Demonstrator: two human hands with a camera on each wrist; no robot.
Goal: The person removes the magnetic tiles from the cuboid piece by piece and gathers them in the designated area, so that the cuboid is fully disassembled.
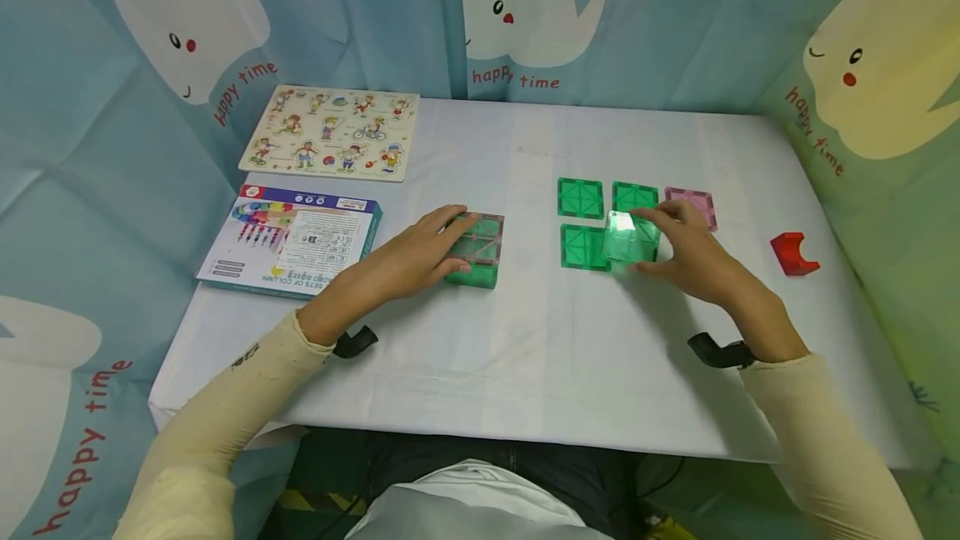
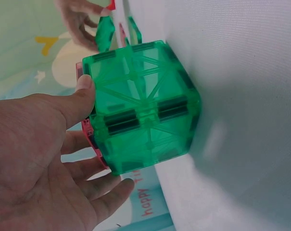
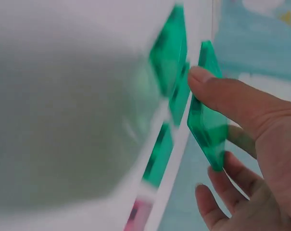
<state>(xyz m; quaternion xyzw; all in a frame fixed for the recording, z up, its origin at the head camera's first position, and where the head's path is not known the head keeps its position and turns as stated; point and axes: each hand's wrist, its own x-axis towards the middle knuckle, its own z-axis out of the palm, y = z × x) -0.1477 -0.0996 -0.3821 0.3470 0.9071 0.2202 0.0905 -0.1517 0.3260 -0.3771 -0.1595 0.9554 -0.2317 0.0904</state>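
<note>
My left hand (image 1: 423, 250) holds a small box of see-through magnetic tiles (image 2: 145, 108), thumb and fingers at its upper edges. Green tiles form the sides that show, and a pink tile (image 1: 480, 250) lies on top. Farther right, my right hand (image 1: 693, 261) pinches a green magnetic tile (image 3: 208, 120) between thumb and fingers. It is raised over the table, tilted, and overlaps the flat tiles in the head view. Three green tiles lie on the table: one back left (image 1: 580, 198), one back right (image 1: 635, 194), one front left (image 1: 583, 247).
A pink tile (image 1: 693, 205) lies right of the green ones, partly behind my right hand. Farther right sits a red notched block (image 1: 793, 254). At the left are a printed toy box (image 1: 300, 236) and a picture puzzle board (image 1: 333, 132). Printed curtains (image 1: 360, 15) surround the white table (image 1: 465, 357).
</note>
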